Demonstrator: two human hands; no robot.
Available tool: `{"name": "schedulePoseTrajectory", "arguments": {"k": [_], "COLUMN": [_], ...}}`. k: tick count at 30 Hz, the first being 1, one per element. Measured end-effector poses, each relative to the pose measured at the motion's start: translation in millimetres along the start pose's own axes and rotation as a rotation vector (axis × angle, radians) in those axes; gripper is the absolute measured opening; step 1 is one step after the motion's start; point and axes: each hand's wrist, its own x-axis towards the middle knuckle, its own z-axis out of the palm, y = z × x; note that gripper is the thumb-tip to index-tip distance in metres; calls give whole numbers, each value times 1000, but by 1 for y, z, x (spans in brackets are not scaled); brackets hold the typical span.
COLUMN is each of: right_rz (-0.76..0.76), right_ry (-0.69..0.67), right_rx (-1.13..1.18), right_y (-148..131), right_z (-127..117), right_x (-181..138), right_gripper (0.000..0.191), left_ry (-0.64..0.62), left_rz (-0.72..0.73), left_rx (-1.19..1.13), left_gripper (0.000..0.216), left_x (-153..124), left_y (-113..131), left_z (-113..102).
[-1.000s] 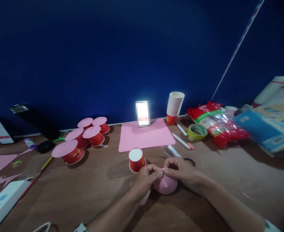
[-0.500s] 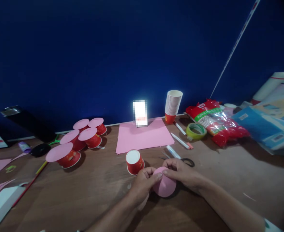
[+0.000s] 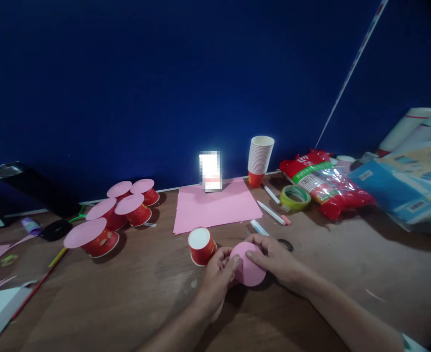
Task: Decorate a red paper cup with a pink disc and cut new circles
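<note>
1. Left hand (image 3: 217, 278) is pinching the pink paper circle (image 3: 252, 274) at its left edge; right hand (image 3: 276, 256) is clamping its upper right, thumb pressing the face.
2. Circle is hovering over the tabletop (image 3: 145, 293), just right of the upside-down red cup (image 3: 202, 250).
3. Probably behaving light, thin, slightly stiff; likely creasing under hard pressure, hardly slipping.
4. Rim is offering the best hold: opposite edges, gentle thumbs.
</note>
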Motion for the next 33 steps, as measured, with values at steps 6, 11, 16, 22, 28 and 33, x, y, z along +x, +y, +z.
{"name": "schedulePoseTrajectory", "arguments": {"k": [6,11,16,22,28,33], "right_rz": [-65,-157,-435,-465,-509,-478], "right_ry": [267,219,292,181,236,227], "right_rx": [-194,-452,-836,-891,-1007,-1176], "right_y": [4,13,24,11,1,5], "right_z": [-7,-3,1,4,0,-19], "right_x": [5,6,7,-3,-6,-3], "right_gripper": [38,46,46,49,13,11], "left_ry": [237,236,-10,-207,-396,-429], "left_rz": [365,460,526,731,799,770], "left_rx": [257,404,669,875,999,1009], "left_gripper": [47,38,13,19,21,23], "left_x": [-12,-30,-35,-37,-37,-35], "left_y": [-17,-14,-8,-12,-16,-19], "left_z": [6,10,14,11,6,6]}}
